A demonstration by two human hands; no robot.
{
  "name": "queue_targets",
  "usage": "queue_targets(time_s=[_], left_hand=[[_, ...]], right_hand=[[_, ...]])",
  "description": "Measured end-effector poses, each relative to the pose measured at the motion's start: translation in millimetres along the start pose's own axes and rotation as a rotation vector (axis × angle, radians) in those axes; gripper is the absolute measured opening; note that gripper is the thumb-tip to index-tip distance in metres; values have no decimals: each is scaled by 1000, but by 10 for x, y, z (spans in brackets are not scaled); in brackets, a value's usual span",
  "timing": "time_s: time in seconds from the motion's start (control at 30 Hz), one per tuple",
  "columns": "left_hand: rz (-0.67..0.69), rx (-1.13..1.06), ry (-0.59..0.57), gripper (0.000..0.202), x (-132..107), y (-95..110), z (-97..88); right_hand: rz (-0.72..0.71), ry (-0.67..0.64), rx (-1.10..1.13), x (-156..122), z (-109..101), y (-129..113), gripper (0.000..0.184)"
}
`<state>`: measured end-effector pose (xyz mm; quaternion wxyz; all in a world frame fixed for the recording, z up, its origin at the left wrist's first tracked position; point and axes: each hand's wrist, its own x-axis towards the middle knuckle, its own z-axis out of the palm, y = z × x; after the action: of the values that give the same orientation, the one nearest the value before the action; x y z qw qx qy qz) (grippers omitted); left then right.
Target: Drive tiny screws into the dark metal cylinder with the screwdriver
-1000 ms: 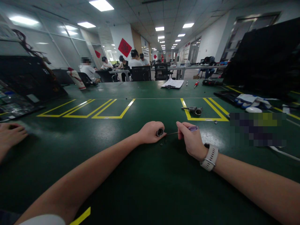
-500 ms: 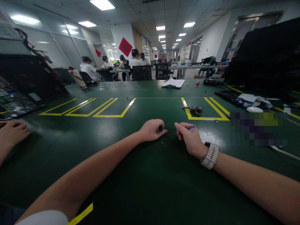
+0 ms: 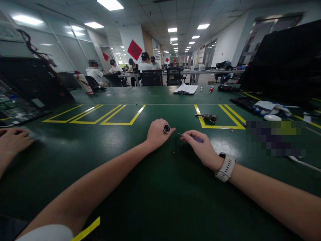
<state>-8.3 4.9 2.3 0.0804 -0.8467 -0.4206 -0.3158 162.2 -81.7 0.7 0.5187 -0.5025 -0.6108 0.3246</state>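
Note:
My left hand (image 3: 157, 134) is closed around a round metal sleeve (image 3: 166, 129), its open end facing me and its body mostly hidden in the palm. In my right hand (image 3: 200, 144) is a slim screwdriver (image 3: 199, 139) with a purple handle, pinched between thumb and fingers. Its thin tip points left, towards the sleeve but apart from it. Below and between the hands, a tiny dark nut-like piece (image 3: 173, 153) lies on the green table (image 3: 160, 187). Other small dark bits near it are too faint to name.
Inside yellow tape at right lie metal connector parts (image 3: 207, 116), with a small metal piece (image 3: 231, 130) nearby. Farther back are a clipboard (image 3: 186, 89), a red tool (image 3: 211, 89) and a glove (image 3: 272, 108). Another person's hand (image 3: 16, 142) rests at the left edge.
My left hand has lifted and shifted slightly left with the metal sleeve. The screwdriver has swung so that its tip points higher, at the sleeve's level.

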Motion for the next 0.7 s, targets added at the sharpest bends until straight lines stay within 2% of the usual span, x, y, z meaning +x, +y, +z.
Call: queue_targets(time_s=[0.07, 0.13, 0.3, 0.47, 0.57, 0.63, 0.7], left_hand=[[-70, 25, 6, 36, 14, -12, -29], [-136, 35, -29, 37, 30, -12, -85], [-225, -3, -69, 42, 76, 7, -279], [-389, -279, -79, 40, 18, 70, -459], [-609, -610, -161, 35, -70, 172, -586], [-728, -788, -223, 29, -123, 257, -679], [-813, -957, -273, 23, -162, 345, -762]], right_hand=[[-24, -147, -148, -23, 19, -39, 13], [-72, -297, -221, -62, 56, -92, 15], [-312, -638, -308, -186, 103, -229, 21], [-459, -793, -368, -376, -85, -327, 17], [-518, -867, -387, -540, -233, -376, 16], [-541, -880, -376, -637, -308, -397, 20], [-514, -828, -335, -698, -357, -409, 21]])
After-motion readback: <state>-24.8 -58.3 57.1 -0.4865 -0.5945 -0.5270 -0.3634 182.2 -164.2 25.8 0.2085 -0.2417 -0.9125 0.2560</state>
